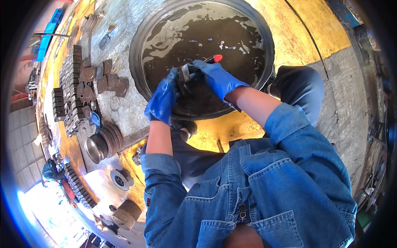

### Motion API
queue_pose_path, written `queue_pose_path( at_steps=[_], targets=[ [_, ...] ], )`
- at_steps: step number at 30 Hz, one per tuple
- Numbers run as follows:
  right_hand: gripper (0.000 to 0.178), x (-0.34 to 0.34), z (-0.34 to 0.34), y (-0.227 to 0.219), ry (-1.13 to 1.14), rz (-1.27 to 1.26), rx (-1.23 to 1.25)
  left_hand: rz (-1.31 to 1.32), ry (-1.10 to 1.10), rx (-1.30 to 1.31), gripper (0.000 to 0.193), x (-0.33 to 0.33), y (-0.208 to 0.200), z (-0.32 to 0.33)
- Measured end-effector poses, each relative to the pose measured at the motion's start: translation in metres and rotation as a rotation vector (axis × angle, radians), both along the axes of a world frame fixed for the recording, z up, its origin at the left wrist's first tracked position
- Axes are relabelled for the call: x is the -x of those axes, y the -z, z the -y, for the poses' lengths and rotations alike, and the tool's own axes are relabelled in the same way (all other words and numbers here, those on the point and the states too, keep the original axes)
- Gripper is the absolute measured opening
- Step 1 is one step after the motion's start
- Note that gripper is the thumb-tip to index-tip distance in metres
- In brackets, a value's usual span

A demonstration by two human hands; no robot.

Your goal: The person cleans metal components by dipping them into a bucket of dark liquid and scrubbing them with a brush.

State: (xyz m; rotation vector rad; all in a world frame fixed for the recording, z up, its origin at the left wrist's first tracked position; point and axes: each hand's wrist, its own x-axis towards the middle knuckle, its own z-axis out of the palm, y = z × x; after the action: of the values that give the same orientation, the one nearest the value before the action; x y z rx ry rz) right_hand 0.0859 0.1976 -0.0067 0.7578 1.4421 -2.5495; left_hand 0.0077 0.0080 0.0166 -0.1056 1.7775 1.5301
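Note:
Both my hands wear blue rubber gloves and meet over a round black tub [136, 53] of murky brown liquid [202, 33]. My left hand [162, 98] is closed around a dark metal part [184, 74] with a shiny edge, above the tub's near side. Against that part, my right hand [219, 78] grips a tool with a red-ended handle [216, 58]; the tool's working end is hidden by the glove and the part. Pale foam floats on the liquid.
Left of the tub stand rows of dark metal blocks [71, 78], with flat brown plates [109, 82] beside them. Nearer lie large metal rings [99, 144], a slotted disc [119, 180] and a brown cylinder [126, 215]. Another person [50, 171] is at the far left.

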Motion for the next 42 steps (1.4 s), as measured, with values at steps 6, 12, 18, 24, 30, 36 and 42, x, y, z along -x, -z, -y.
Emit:
queue_pose_path(
  at_steps=[6,12,18,24,30,36,42],
  targets=[
    [0.038,-0.020,0.003,-0.013,-0.199,-0.045,-0.450,-0.084,0.004,0.065,0.061,0.012,0.023,0.000],
    [0.031,-0.036,-0.006,-0.012,-0.436,-0.028,-0.691,-0.100,-0.083,0.027,0.063,-0.001,0.008,-0.004],
    [0.032,0.026,-0.012,-0.028,-0.228,-0.146,-0.504,0.002,-0.016,0.065,0.081,0.003,0.005,0.011],
    [0.029,0.038,-0.009,-0.010,-0.254,-0.111,-0.632,-0.054,-0.003,-0.038,0.086,-0.001,-0.007,-0.011],
    [0.033,-0.023,-0.003,-0.021,-0.339,-0.058,-0.576,-0.039,-0.050,0.008,0.072,0.006,0.002,-0.005],
    [0.038,-0.039,-0.038,-0.029,-0.334,0.045,-0.507,-0.330,0.215,0.327,0.071,0.025,0.022,-0.022],
    [0.033,-0.039,-0.052,-0.002,-0.169,-0.109,-0.375,-0.486,0.318,0.807,0.068,0.031,0.036,-0.051]
  ],
)
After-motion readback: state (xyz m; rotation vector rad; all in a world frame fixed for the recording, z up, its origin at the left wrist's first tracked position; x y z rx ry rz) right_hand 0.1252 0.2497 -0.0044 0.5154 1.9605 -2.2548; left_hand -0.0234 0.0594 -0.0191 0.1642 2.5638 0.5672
